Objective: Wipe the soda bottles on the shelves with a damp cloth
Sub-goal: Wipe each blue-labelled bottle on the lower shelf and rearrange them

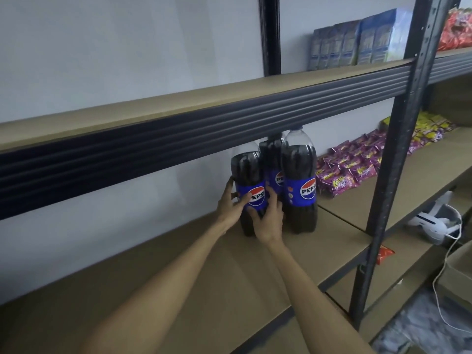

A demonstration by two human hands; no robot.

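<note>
Beneath shelf beam (204, 129), left hand (229, 205) and right hand (268, 221) clasp leftmost bottle (246, 167) beside two others (298, 162).

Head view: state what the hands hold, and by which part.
Both the left hand and right hand grip the leftmost Pepsi bottle, fingers round its blue label band, one hand on each side.

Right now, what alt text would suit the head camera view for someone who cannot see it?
A person's left hand and right hand grip the leftmost Pepsi bottle, beside two more bottles, on a brown shelf. Purple snack packets lie further right; no cloth is visible.
</note>
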